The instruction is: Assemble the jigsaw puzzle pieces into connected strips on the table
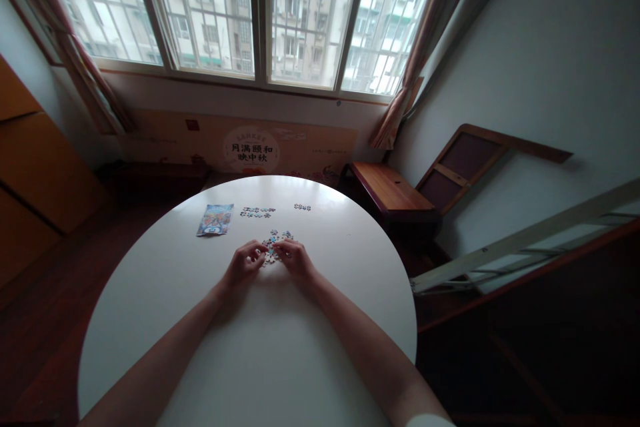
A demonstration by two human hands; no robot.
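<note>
A loose pile of small jigsaw puzzle pieces (271, 257) lies on the round white table (280, 360), some showing coloured faces and others pale. My left hand (244, 263) is at the left side of the pile, its fingers curled toward the thumb; what they pinch, if anything, is too small to make out. From the right, my right hand (296, 258) reaches over the pile with its thumb and fingers closed on what looks like a small puzzle piece. The two sets of fingertips are close together above the pile.
Beyond the pile, two short rows of puzzle pieces (257, 212) and a smaller group of pieces (302, 207) lie on the table. A colourful picture sheet or packet (215, 220) is left of them. A wooden bench (393, 188) stands past the table's right edge.
</note>
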